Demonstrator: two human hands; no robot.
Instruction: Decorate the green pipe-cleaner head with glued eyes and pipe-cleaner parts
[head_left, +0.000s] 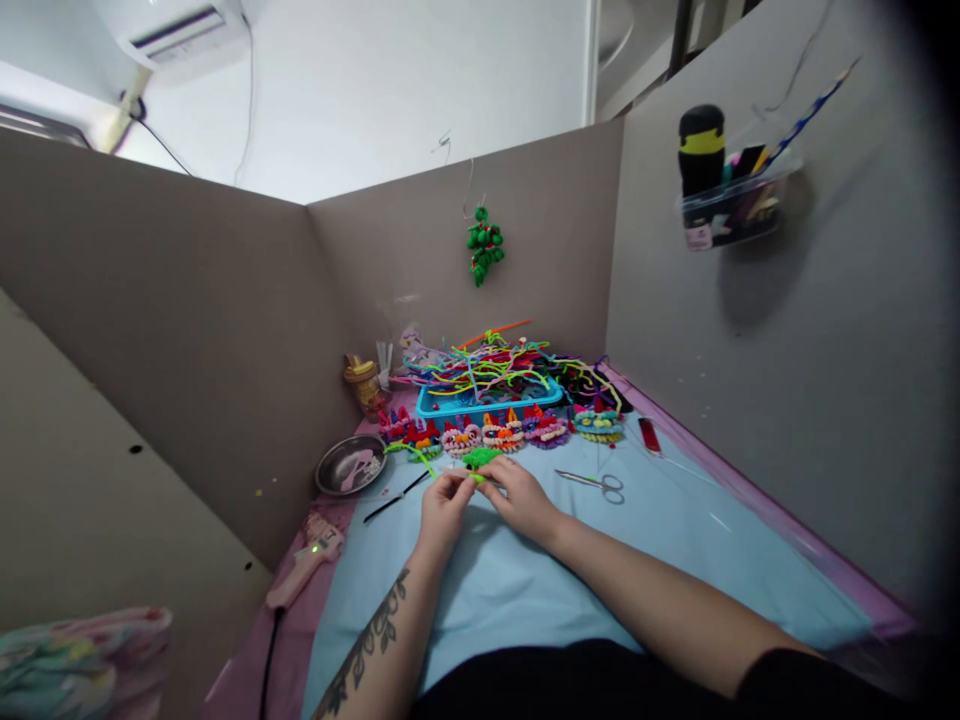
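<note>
My left hand [445,505] and my right hand [519,498] meet over the middle of the blue cloth, the fingers of both pinched together. A bright green fuzzy pipe-cleaner piece [482,457] shows at the right fingertips. From the left hand a lime pipe cleaner [411,450] trails off to the left, its other end hidden by the fingers. A black stick-like strip [396,497] lies left of my left hand. To the right of my right hand rest metal scissors [592,483]. Several colourful pipe-cleaner faces [502,430] stand in a row just beyond my hands.
A blue tray [491,401] heaped with pipe cleaners sits at the back. At left are a metal bowl [324,472] and a pink glue gun [304,572] with its cord. A red-handled tool [649,436] lies at right. Grey panels [465,300] surround the table.
</note>
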